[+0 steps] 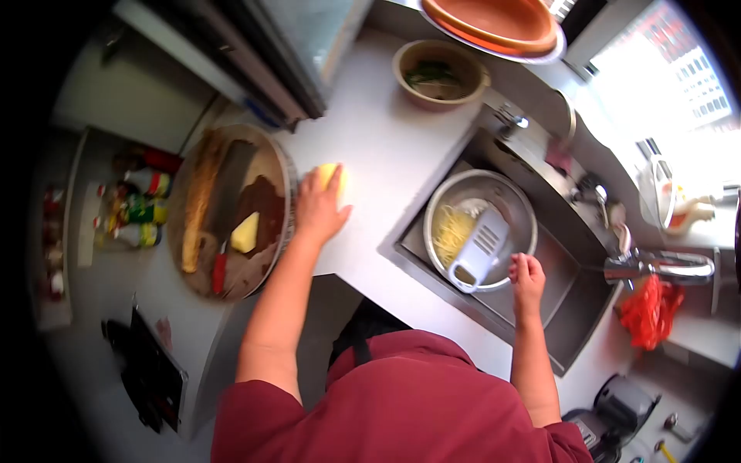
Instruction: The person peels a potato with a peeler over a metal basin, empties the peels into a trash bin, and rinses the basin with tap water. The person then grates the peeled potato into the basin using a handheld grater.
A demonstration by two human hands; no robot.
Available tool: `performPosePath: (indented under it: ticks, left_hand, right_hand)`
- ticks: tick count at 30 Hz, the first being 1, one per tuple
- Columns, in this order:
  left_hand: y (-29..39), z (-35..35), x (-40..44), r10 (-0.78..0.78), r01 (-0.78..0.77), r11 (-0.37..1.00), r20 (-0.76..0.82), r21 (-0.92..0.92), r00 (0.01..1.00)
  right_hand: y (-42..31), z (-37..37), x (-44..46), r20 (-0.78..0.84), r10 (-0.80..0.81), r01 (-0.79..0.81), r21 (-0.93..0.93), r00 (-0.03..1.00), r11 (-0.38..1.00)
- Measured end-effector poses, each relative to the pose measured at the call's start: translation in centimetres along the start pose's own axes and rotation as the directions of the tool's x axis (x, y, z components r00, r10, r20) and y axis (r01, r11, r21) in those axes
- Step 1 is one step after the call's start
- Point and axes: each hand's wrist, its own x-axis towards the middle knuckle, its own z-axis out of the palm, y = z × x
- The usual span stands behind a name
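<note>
My left hand (323, 207) rests over a pale yellow piece (330, 174) on the white counter, its fingers closed about it; it looks like peeled potato. Another pale yellow potato piece (245, 233) lies on the round cutting board (266, 154), near a red-handled knife (219, 270). In the sink, a metal bowl (519, 208) contains pale yellow shreds (451, 231). A light grey grater (485, 241) leans inside it. By the bowl's right rim, my right hand (527, 276) is closed with the fingers curled; whether anything is in them is hidden.
A beige bowl with greens (440, 73) stands behind the sink (563, 285), near stacked orange basins (494, 23). A red plastic bag (653, 312) hangs right of the sink. Several bottles (143, 208) stand left of the board. A cleaver-like blade (238, 174) lies on it.
</note>
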Motion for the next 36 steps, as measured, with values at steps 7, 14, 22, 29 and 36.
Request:
performPosePath:
  ticks: [7,14,22,29,36]
  left_hand:
    - [-0.6,1.8,3.7,-0.092,0.109,0.989,0.168,-0.096,0.981]
    - [13.0,1.3,-0.8,0.211,0.578,-0.386,0.541,-0.719,0.814]
    - [23.9,4.7,-5.0,0.492,0.013,0.358,0.200,-0.934,0.847]
    - [25.1,16.6,-3.4,0.084,0.591,0.693,0.860,-0.414,0.504]
    - [26.5,22.6,-4.6,0.083,0.845,0.379,0.923,-0.377,0.375]
  right_hand:
    - [2.7,-1.8,-2.2,-0.019,0.148,-0.148,0.007,0.989,0.989]
    - [1.4,2.3,-3.8,0.398,0.303,-0.463,0.411,0.866,0.785]
    - [2.2,1.5,-5.3,0.401,0.260,-0.477,0.772,0.878,0.420]
    - [1.1,-2.2,-4.0,0.211,0.217,-0.298,0.779,0.953,0.552]
    - [4.0,-3.6,-2.6,0.040,0.356,-0.252,0.778,0.934,0.576]
